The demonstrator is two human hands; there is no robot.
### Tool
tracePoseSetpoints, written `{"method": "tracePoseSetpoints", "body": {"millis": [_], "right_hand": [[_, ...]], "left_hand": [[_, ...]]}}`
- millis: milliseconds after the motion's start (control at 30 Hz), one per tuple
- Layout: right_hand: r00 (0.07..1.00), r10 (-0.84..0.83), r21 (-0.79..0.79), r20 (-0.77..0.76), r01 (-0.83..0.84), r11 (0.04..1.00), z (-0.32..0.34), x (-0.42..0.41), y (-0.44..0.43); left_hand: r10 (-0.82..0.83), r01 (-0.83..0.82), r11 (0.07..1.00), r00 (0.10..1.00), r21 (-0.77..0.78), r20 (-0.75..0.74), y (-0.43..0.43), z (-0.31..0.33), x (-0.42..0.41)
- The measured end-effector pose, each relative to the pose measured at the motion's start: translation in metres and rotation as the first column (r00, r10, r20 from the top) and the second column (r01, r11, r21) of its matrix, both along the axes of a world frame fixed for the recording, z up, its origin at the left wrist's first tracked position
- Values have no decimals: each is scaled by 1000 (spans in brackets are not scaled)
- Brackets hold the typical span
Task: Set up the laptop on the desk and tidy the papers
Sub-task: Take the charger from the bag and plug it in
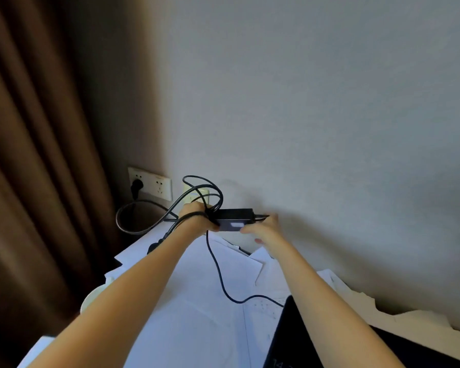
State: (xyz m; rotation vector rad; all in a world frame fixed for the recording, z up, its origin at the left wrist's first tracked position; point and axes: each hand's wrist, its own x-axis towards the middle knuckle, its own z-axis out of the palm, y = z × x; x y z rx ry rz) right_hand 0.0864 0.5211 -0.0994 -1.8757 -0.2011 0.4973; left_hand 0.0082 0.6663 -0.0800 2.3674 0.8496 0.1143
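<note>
left hand grip: closed on adapter, cable | right hand grip: pinching adapter | papers cover surface

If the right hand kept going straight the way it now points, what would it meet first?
Most likely the bare wall. The right hand, holding one end of the power brick, points forward at it with nothing visible between, though depth is hard to judge.

Single head-worn wide-angle view, tilted forward toward wall. Curtain fills left of frame, paper-covered desk lower centre. Both forearms reach in from bottom edge, close to lens. No second view.
</note>
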Motion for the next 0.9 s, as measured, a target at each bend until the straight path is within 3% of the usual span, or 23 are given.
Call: {"method": "tracePoseSetpoints", "body": {"millis": [33,100,133,233,367,533,700,900], "right_hand": [[988,12,-81,154,0,997,-1,-1,5],[874,185,-310,448,-43,950,3,-7,11],[808,304,-415,504,-82,906,5,-10,15],[766,463,-504,446,-213,837,1,-17,31],[755,441,-511,486,-164,844,-18,-26,55],[867,350,-528,354,-124,840,-40,-22,96],[907,382,-505,175,-251,826,-73,-19,148],[931,359,-495,57,-286,821,-107,-8,190]], "left_hand": [[17,-17,1000,1000,-6,-1,3,0,-2],[35,-35,999,999,-8,-8,10,-1,-6],[29,-29,1000,1000,-6,-12,14,-1,-8],[-11,11,1000,1000,-9,-11,25,-4,-9],[-12,12,999,1000,-52,0,47,-16,-12],[-29,76,960,984,-268,177,85,-17,-10],[-277,262,906,961,-332,3,126,-19,-14],[-262,211,886,963,-413,-70,171,-47,-5]]}}
